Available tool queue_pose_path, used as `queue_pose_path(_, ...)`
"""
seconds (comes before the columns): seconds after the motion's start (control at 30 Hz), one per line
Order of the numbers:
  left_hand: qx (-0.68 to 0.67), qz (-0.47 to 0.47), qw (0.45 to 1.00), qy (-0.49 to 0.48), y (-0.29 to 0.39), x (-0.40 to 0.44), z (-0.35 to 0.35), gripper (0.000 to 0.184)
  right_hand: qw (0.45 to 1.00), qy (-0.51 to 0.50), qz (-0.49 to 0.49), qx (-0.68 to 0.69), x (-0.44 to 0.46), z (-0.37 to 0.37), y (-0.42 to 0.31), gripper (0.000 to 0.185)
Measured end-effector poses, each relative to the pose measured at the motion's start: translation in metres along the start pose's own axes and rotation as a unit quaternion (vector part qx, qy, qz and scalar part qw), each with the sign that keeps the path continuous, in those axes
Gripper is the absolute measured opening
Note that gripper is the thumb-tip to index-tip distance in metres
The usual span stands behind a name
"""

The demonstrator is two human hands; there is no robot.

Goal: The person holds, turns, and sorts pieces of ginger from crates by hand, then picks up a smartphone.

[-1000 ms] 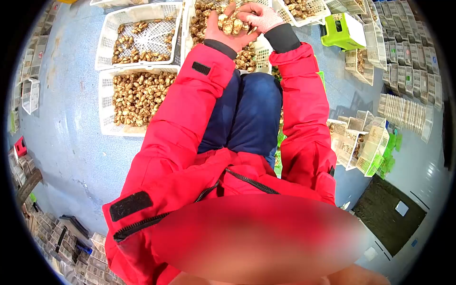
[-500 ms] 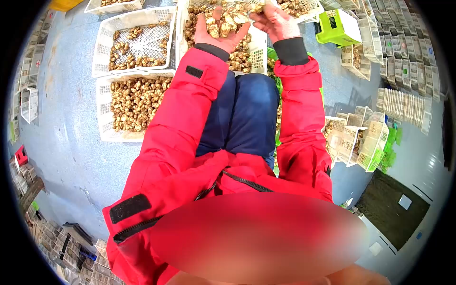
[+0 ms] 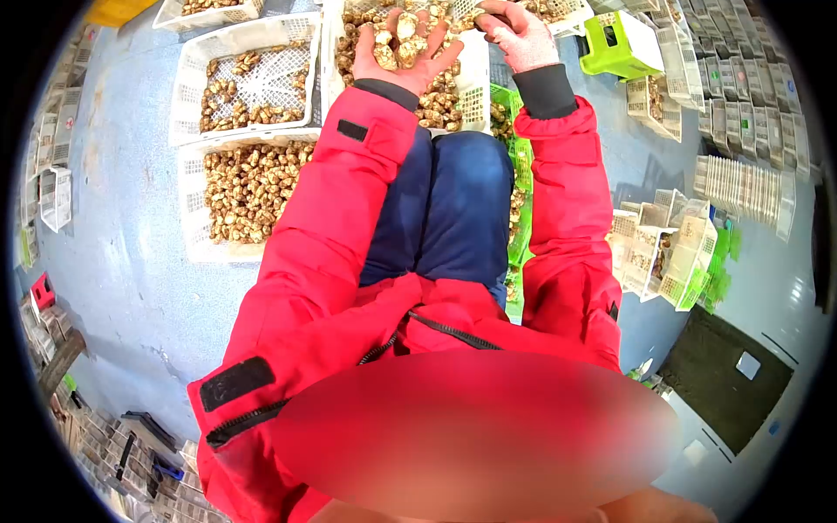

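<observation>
My left hand [image 3: 410, 65] is palm up over a white basket [image 3: 475, 91], its fingers curled around several mottled brown-and-cream lumps [image 3: 407, 50] that look like shells. My right hand [image 3: 523, 42] is to its right, over the same basket's right edge. Its thumb and fingers come together near the top of the frame; whether a lump is pinched between them I cannot make out. More of the same lumps [image 3: 438, 113] fill the basket below my hands.
At left stand a partly filled white basket [image 3: 177, 105] and a fuller one [image 3: 196, 248]. Green baskets [image 3: 520, 166] hold lumps beside my right knee. A green stool [image 3: 632, 52] is at right. Baskets [image 3: 689, 253] lie tilted on the floor, and stacked baskets [image 3: 741, 87] line the right side.
My right hand has shifted right, away from the left one. The lumps in my left palm have settled among its more upright fingers, and fewer show there.
</observation>
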State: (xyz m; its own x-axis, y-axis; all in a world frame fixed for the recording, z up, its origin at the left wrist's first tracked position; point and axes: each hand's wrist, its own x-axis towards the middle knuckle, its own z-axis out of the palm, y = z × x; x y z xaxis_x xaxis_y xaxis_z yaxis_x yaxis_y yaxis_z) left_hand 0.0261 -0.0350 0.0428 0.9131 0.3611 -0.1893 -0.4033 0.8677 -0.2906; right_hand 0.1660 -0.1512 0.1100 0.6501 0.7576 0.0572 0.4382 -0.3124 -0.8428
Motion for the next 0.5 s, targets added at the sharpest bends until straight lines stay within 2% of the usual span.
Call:
queue_pose_path(0.03, 0.026, -0.003, 1.0, -0.013, 0.001, 0.001, -0.001, 0.038, 0.996, -0.009, -0.084, 0.037, 0.008, 0.005, 0.024, 0.032)
queue_pose_path(0.07, 0.052, -0.005, 0.998, -0.025, 0.001, 0.002, 0.0, 0.038, 0.993, -0.022, -0.115, -0.012, 0.009, 0.002, 0.023, 0.031)
queue_pose_path(0.13, 0.018, -0.022, 1.0, -0.013, -0.002, -0.003, 0.003, 0.038, 0.99, -0.09, -0.109, 0.009, 0.014, 0.004, 0.033, 0.032)
queue_pose_path(0.2, 0.003, -0.037, 0.999, -0.021, -0.001, -0.004, 0.004, 0.039, 0.987, -0.104, -0.111, -0.051, 0.016, 0.006, 0.04, 0.033)
queue_pose_path(0.3, -0.025, -0.068, 0.994, -0.08, -0.001, 0.001, -0.003, 0.041, 0.988, -0.148, -0.032, 0.031, 0.012, 0.01, 0.043, 0.034)
queue_pose_path(0.37, 0.007, -0.044, 0.997, -0.057, -0.002, 0.0, 0.0, 0.041, 0.982, -0.166, 0.037, 0.078, 0.009, 0.013, 0.046, 0.038)
queue_pose_path(0.5, 0.062, -0.02, 0.996, -0.061, 0.001, 0.001, -0.001, 0.043, 0.957, -0.153, 0.095, 0.228, 0.002, 0.02, 0.053, 0.041)
